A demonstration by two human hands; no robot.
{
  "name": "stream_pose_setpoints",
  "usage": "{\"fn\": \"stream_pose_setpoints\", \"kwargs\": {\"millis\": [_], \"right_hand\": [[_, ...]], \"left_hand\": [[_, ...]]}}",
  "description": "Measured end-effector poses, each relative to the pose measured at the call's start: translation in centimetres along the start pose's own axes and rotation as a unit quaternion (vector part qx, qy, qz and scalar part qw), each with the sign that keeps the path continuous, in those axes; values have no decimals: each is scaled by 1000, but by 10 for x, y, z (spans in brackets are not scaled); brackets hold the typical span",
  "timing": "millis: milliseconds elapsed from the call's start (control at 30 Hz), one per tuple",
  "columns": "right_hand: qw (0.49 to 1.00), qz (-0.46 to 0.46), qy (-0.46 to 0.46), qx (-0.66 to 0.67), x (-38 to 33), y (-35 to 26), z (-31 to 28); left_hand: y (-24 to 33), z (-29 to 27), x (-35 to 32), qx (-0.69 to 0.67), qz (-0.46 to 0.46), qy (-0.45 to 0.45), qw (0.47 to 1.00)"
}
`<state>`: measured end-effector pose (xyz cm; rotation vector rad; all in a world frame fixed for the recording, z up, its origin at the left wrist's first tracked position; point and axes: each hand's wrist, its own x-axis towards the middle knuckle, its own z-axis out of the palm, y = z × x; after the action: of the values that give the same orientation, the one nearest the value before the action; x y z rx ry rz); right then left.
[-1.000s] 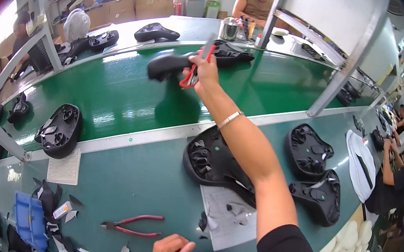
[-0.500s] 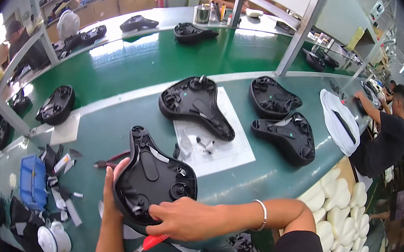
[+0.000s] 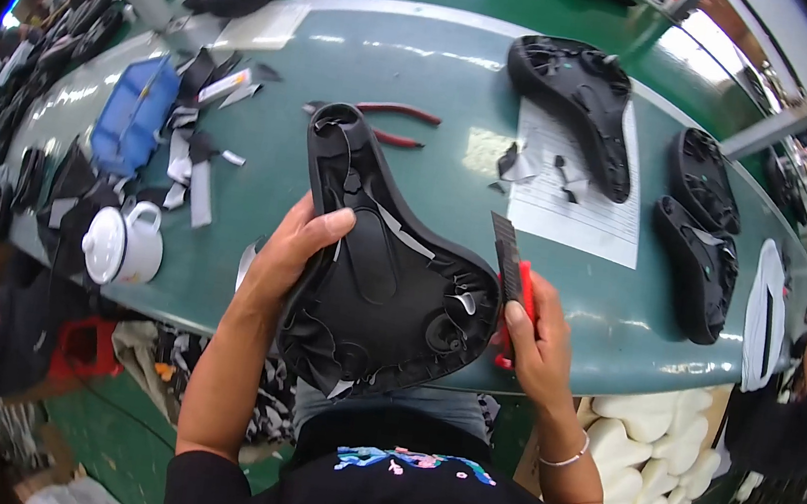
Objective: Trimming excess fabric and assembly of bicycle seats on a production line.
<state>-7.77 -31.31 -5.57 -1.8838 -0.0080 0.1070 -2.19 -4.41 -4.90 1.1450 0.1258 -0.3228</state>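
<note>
A black bicycle saddle (image 3: 389,286) is held underside up in front of me, nose pointing away and a little left. My left hand (image 3: 298,249) grips its left edge, thumb over the rim. At the saddle's right edge, my right hand (image 3: 539,339) is closed around a red utility knife (image 3: 523,312), its dark blade out and pointing up and away. Whether these fingers also touch the saddle I cannot tell. Folded cover edges and a pale strip line the saddle's rim. Just beyond its nose lie red-handled pliers (image 3: 394,125), handles spread.
A blue tray (image 3: 133,113), cover scraps (image 3: 200,187) and a white lidded enamel mug (image 3: 125,243) stand left. Another saddle (image 3: 584,98) rests on a printed sheet (image 3: 579,218); more saddles (image 3: 697,258) lie right. White foam pads (image 3: 651,454) are heaped below the table's right end.
My view has tipped downward. My right hand has moved from the saddle's near left inside to its right edge, and the knife now points away from me. The left hand still holds the saddle.
</note>
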Motion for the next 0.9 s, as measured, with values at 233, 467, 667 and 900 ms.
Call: {"fn": "stream_pose_setpoints", "kwargs": {"millis": [233,467,667,900], "right_hand": [[856,-373,-62,-353,19,-19,-33],[802,-259,-169,-511,7,-17,-38],[913,-137,-77,-376,-72,-4,11],[967,-182,54,-170,-50,-5,-3]], "left_hand": [[41,21,2,101,-70,44,991],[41,15,21,238,-57,-8,970],[13,4,-14,126,-6,128,984],[7,6,-46,97,8,211,973]]}}
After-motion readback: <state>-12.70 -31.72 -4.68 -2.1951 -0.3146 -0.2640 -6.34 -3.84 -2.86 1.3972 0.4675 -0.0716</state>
